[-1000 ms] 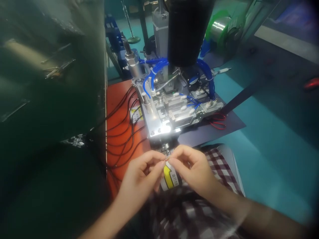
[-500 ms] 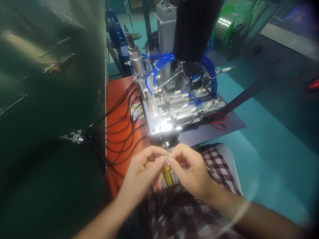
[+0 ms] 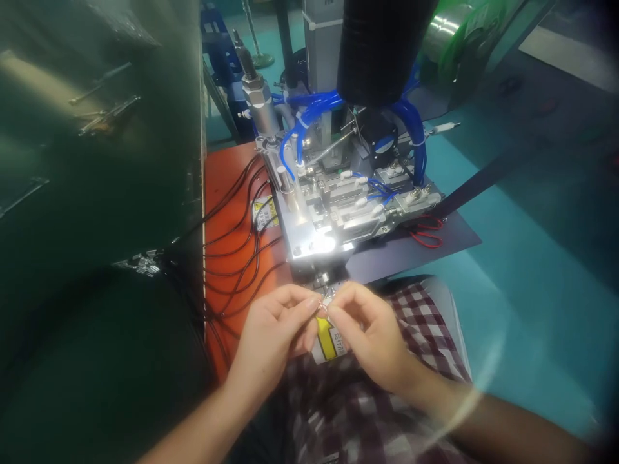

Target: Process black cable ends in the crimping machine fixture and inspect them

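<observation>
My left hand [image 3: 276, 327] pinches at a tiny shiny metal piece [image 3: 323, 307], thumb against index finger. From the other side my right hand [image 3: 370, 328] pinches at the same spot, its fingertips almost meeting the left ones. The piece is too small and too covered by fingers to name. Just below the fingertips lies a white label with a yellow arrow [image 3: 327, 341], partly hidden by my hands. Directly beyond them is the front of a metal machine [image 3: 319, 235] with blue air hoses [image 3: 316, 103].
Black cables [image 3: 246, 238] cross the orange board [image 3: 220, 187] to a cluster of metal-tipped ends [image 3: 145, 263] on the dark green surface [image 3: 97, 348] at left. A black tube [image 3: 384, 51] hangs over the machine. A green spool [image 3: 467, 32] stands back right. Checked cloth [image 3: 367, 412] covers my lap.
My fingertips have drawn slightly apart, and a bit more of the small metal piece shows between them. The view has shifted slightly; both hands stay in nearly the same place.
</observation>
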`<state>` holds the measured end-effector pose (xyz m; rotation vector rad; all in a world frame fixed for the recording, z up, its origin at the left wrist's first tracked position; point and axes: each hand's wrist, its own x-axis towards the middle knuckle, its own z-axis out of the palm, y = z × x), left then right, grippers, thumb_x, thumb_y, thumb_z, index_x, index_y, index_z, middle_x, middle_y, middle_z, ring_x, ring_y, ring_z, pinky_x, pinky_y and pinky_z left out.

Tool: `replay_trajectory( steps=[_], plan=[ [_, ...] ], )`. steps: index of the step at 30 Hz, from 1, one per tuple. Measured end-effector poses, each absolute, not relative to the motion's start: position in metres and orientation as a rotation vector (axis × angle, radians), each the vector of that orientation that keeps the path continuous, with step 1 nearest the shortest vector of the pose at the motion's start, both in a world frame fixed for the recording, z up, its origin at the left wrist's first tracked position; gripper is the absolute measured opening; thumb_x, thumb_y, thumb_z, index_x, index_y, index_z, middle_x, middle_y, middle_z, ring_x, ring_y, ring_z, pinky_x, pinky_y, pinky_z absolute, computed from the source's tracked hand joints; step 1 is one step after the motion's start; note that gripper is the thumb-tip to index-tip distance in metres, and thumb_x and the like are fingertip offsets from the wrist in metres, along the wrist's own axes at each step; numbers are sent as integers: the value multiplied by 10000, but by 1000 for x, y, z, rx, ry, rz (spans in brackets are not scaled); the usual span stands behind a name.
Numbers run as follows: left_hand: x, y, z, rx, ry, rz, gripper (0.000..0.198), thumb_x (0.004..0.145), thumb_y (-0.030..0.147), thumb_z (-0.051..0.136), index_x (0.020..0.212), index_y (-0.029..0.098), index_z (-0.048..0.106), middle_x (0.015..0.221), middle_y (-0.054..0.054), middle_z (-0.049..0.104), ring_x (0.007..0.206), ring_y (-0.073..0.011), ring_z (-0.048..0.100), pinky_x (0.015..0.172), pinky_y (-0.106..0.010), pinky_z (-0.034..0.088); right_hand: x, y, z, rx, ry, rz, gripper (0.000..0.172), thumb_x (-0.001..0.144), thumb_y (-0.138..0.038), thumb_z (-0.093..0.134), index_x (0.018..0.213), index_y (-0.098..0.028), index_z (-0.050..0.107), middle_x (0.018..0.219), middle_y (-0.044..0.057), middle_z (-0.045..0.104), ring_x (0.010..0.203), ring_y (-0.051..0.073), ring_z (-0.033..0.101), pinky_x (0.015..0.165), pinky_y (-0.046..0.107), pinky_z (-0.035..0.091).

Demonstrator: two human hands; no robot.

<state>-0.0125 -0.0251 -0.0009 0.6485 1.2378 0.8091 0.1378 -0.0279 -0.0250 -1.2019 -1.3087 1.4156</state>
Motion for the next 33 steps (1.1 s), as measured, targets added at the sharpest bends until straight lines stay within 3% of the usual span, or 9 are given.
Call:
replay_trajectory(
  steps=[7,11,14,19,25,29,33],
  plan=[
    [-16,-24,8,645,1270,713,268,783,416,688,775,155,628,510,14,567,481,-76,502,483,-163,389,141,-28,-28,-1124,-1408,1287,124,877,-175,542,753,-182,531,735,2,540,651,121,518,591,258,438],
    [-18,-24,3,721,1295,692,266,764,402,711,872,166,655,520,34,526,471,-59,428,462,-161,334,142,-27,-28,-1134,-1428,1251,139,874,-159,543,738,-183,525,721,-7,517,627,110,481,572,245,417],
    [-19,-27,-2,756,1319,716,275,738,400,734,838,155,660,484,50,462,449,-54,372,437,-173,278,141,-27,-25,-1118,-1425,1249,139,867,-153,544,734,-183,522,712,-12,507,623,105,474,567,238,412],
    [-18,-30,-2,719,1330,784,257,744,400,728,789,161,645,456,66,411,449,-55,351,468,-197,307,135,-28,-23,-1185,-1305,1436,166,882,-210,540,724,-185,496,613,-53,451,496,73,400,464,212,350],
    [-17,-26,4,680,1324,755,262,715,374,744,750,138,636,474,65,432,430,-37,318,445,-187,271,148,-18,-20,-1224,-1543,1324,30,840,-178,597,811,-180,606,734,-15,576,558,81,478,501,213,381],
    [-16,-26,0,701,1299,768,265,708,368,745,770,133,640,507,51,460,428,-38,319,421,-184,225,156,-13,-19,-1224,-1592,1121,34,825,-171,618,848,-191,633,801,8,619,632,108,548,558,230,433],
    [-16,-28,-4,708,1293,766,249,726,359,735,815,142,650,508,55,444,441,-46,337,424,-180,233,153,-12,-18,-1284,-1539,1184,39,810,-224,647,810,-185,647,757,13,626,603,114,544,518,229,426]
  ],
)
